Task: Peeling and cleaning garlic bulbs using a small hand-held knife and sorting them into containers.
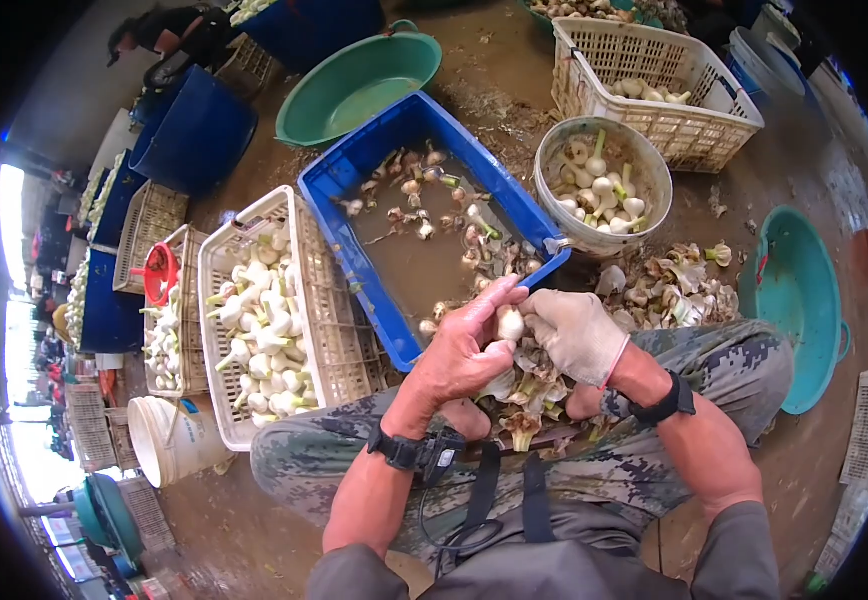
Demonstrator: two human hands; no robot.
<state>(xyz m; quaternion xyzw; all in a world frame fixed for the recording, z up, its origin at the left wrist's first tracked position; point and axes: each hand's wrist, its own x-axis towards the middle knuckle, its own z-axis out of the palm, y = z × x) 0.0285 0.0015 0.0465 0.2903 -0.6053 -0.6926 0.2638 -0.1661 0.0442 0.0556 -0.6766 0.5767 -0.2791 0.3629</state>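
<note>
A pale garlic bulb sits between the thumb and fingers of my bare left hand. My right hand, in a white knit glove, touches the bulb's right side with its fingers bent; whether it pinches a piece of skin cannot be seen. Just beyond both hands lies a blue plastic tub of murky water with unpeeled garlic bulbs in it. Beneath the hands, between my legs, is a heap of garlic peelings. A white bucket behind the tub's right corner holds peeled bulbs with stems.
At left stands a white plastic crate full of peeled garlic. More peelings lie right of the tub. Farther out are a green basin, a teal basin, another crate and a tipped white bucket. A person bends at upper left.
</note>
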